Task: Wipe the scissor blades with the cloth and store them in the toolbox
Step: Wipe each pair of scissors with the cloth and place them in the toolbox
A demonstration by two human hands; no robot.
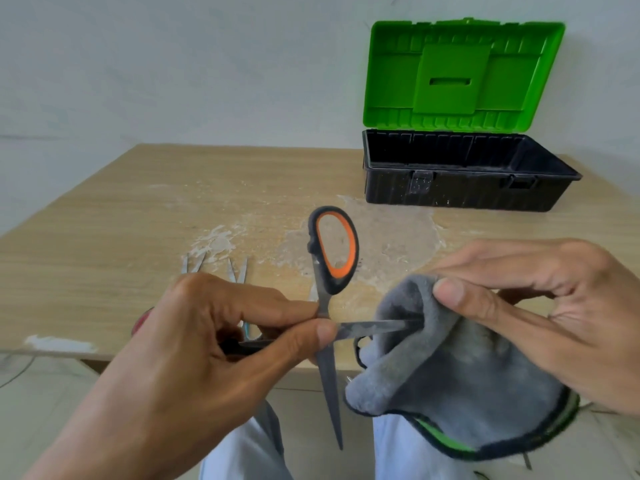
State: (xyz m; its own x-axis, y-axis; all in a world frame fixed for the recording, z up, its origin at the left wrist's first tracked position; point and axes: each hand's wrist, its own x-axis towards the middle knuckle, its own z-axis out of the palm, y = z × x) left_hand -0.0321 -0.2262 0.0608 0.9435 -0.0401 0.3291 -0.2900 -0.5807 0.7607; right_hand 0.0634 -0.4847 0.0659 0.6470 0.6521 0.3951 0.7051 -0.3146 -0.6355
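A person seated at a wooden bench (104,209) wipes a pair of scissors (327,306), held open in a wide cross above the lap, just off the bench's near edge. At left, the left hand (194,344) is closed on the scissors near the pivot, thumb and forefinger pinching the base of the blade that points right; the orange-lined handle loop stands up toward the far side and the other blade hangs down between the knees. At right, the right hand (540,306) is closed on a grey cloth (460,368) with a green-and-black hem, its thumb pressing a fold over the tip of the horizontal blade.

To do the stroke well, the cloth would best wrap both flats of the blade and travel from pivot to tip, fingers kept behind the fabric and away from the edge, while the left hand holds the pivot steady; the lower blade appears yet to need the same.

Other metal blades (214,268) lie on the bench just beyond the left hand. The benchtop is streaked with white dried residue. On the far right stands the toolbox (460,188), black with a green lid raised, before a plain pale wall.
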